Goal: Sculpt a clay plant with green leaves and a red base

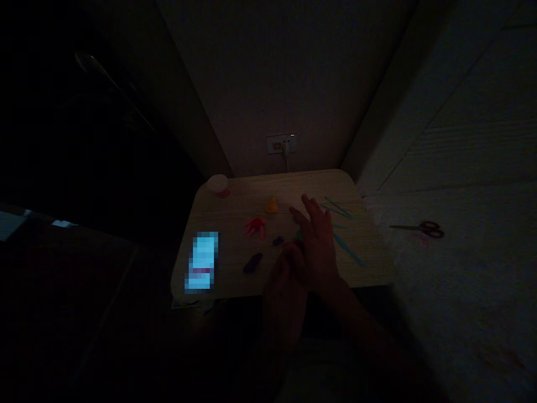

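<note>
The scene is very dark. My right hand (316, 240) lies flat with fingers stretched out, pressed over my left hand (284, 271) above a small wooden table (235, 201). A bit of green (299, 233) shows between the palms; what it is I cannot make out. My left hand's fingers are mostly hidden. On the table lie a pink clay shape (255, 226), a yellow clay shape (272, 205), a small purple lump (278, 241) and a longer purple piece (253, 262). Thin teal sticks (342, 215) lie just right of my hands.
A lit phone (202, 262) lies at the table's front left. A small cup (218, 185) stands at the back left corner. Scissors (422, 228) rest on the pale surface to the right. A wall socket (282, 144) with a plug sits behind the table.
</note>
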